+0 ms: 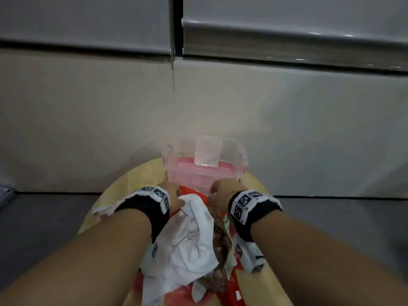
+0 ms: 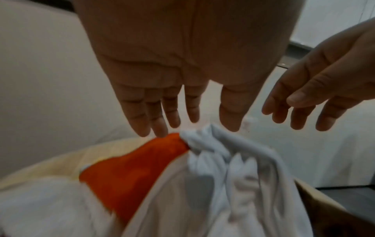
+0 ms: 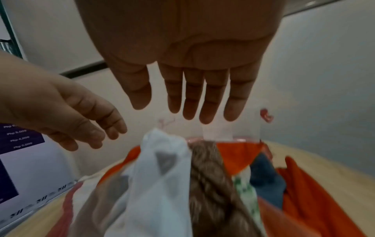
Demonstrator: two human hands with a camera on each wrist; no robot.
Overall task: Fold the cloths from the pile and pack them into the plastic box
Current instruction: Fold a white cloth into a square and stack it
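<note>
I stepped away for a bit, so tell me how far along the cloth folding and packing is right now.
Barely begun. Done: nothing visible; the plastic box shows no cloth inside. In hand: nothing; the left hand and right hand hover open above the pile, fingers straight, over the white cloth. Left: that cloth, the brown cloth and the orange cloth all lie crumpled and unfolded on the round table.

Heaped pile of cloths (image 1: 189, 237), white, orange and brown, fills the middle of the round pale wooden worktop (image 1: 258, 186). Clear plastic box with pink clips (image 1: 205, 171) blocks the far edge. Bare wood shows along left and right edges.
</note>
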